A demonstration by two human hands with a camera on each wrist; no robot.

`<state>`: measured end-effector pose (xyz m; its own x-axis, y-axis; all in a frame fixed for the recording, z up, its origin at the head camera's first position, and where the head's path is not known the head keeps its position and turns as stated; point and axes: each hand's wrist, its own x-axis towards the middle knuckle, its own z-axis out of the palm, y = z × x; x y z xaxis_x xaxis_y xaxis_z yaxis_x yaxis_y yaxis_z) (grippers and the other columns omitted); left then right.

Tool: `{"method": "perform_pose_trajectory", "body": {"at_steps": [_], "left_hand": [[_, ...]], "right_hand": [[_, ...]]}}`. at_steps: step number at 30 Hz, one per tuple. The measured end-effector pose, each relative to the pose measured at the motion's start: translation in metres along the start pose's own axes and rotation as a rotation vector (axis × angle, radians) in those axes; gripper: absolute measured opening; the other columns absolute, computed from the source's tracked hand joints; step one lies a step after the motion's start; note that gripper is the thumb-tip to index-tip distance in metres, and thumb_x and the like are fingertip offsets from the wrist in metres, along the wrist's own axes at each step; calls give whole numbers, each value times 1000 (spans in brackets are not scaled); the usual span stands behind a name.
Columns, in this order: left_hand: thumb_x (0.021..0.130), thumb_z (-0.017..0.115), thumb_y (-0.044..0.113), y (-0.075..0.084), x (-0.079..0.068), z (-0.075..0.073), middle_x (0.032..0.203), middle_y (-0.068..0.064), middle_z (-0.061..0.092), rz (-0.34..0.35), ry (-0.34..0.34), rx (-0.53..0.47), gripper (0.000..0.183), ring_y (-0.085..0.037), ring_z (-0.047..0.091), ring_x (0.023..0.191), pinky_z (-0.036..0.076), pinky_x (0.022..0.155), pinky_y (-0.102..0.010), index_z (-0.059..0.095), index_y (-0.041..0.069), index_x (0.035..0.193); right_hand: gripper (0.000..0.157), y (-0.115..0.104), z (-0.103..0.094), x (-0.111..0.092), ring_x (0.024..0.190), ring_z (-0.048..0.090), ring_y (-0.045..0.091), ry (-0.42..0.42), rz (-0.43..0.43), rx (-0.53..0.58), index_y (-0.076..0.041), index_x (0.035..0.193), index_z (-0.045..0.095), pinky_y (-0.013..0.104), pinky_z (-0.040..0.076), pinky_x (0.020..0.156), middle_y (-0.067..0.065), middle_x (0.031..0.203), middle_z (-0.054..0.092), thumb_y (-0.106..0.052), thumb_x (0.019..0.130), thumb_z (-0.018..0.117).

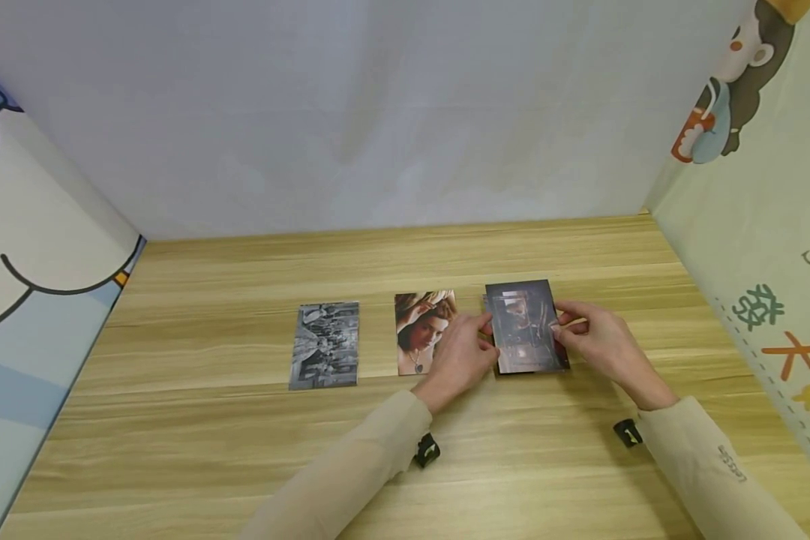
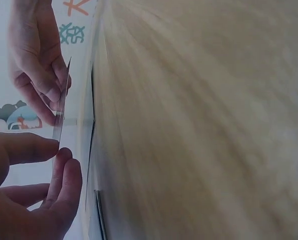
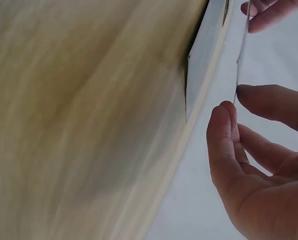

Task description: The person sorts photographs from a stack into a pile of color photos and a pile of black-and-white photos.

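Note:
Between both hands a dark photo card (image 1: 523, 330) is held by its side edges, raised above the wooden table. My left hand (image 1: 462, 352) pinches its left edge between thumb and fingers; my right hand (image 1: 604, 341) pinches the right edge the same way. Seen edge-on, the card (image 2: 60, 112) is a thin strip in the left wrist view. Beneath it another card (image 3: 201, 60) lies on the table, mostly hidden from above. A colour portrait card (image 1: 418, 337) lies left of the held one, partly covered by my left hand.
Farther left on the table (image 1: 209, 420) lies a black-and-white photo card (image 1: 325, 345). A pale grey wall (image 1: 310, 135) rises behind the table, with cartoon-printed panels (image 1: 749, 247) at the sides.

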<state>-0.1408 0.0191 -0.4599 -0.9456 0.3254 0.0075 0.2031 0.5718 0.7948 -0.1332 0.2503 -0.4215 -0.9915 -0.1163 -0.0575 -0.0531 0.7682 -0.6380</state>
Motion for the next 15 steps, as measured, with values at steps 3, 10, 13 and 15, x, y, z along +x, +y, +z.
{"method": "perform_pose_trajectory", "body": {"at_steps": [3,10,13,15], "left_hand": [[83,75,0,-2,2,1,110,-2,69,3,-3,-5,64,-14,66,97,51,90,-28,57,-2,144],[83,75,-1,-4,5,3,111,-4,69,6,-16,4,63,-13,66,92,53,87,-25,58,-3,143],[82,76,0,-5,6,5,110,-4,70,11,-20,32,61,-15,64,95,52,86,-25,60,-3,141],[81,76,0,-6,7,5,108,-4,70,17,-21,49,60,-16,63,96,52,84,-25,61,-3,140]], "right_hand": [[49,2,1,1,105,71,41,-6,-5,-2,11,141,55,40,62,81,26,118,68,-7,97,69],[51,5,4,5,107,70,41,-34,12,-8,11,142,53,43,62,82,25,119,67,-6,97,68],[52,6,4,6,107,70,41,-49,11,-14,13,142,53,39,62,81,26,119,67,-4,96,67],[52,6,4,7,107,70,41,-58,9,-16,13,142,52,38,61,80,26,118,67,-3,95,67]]}}
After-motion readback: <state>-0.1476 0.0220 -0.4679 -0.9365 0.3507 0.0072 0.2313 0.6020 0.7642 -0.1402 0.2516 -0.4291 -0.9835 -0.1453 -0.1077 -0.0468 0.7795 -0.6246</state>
